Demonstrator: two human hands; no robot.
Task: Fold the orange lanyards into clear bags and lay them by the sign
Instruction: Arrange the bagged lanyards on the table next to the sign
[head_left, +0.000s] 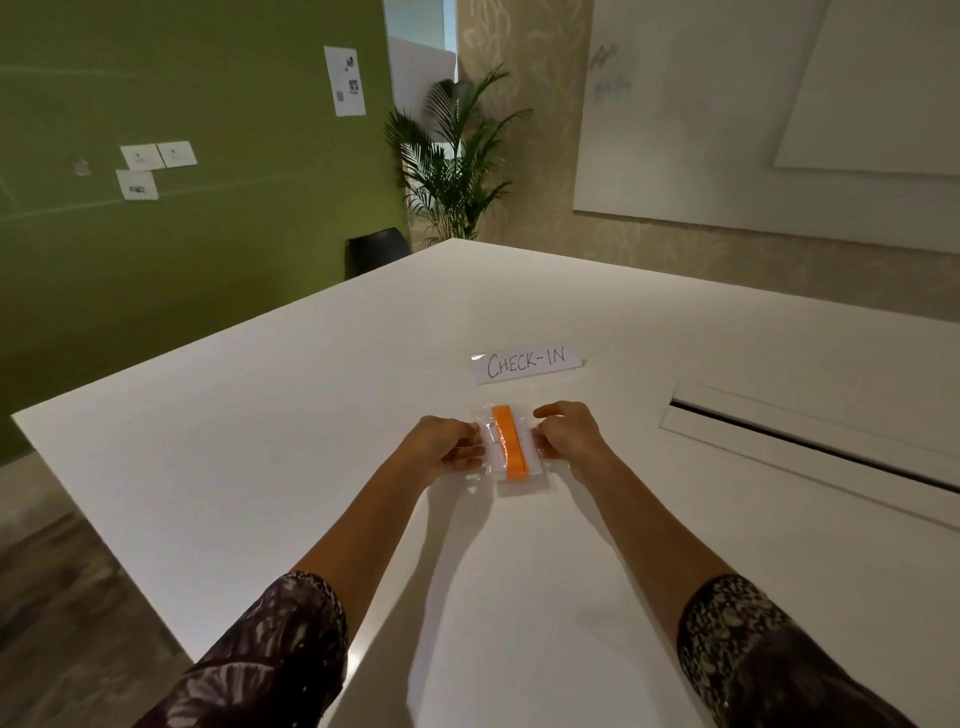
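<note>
both hands hold a bagged lanyard just short of the desk sign

the left hand (441, 447) and right hand (569, 434) each pinch one side edge of the clear bag (522, 486) with curled fingers; the folded orange lanyard (509, 441) lies inside it, low over the white desk (311, 415). just beyond it lies a paper sign (527, 365), hand-lettered in capitals "check-in". a long slot (805, 441) cuts the desk on the right, well apart. past the far corner stand a black chair (376, 252) and a palm plant (452, 156). the printed sheets (344, 80) on the green wall (182, 234) are too small to read.
</note>
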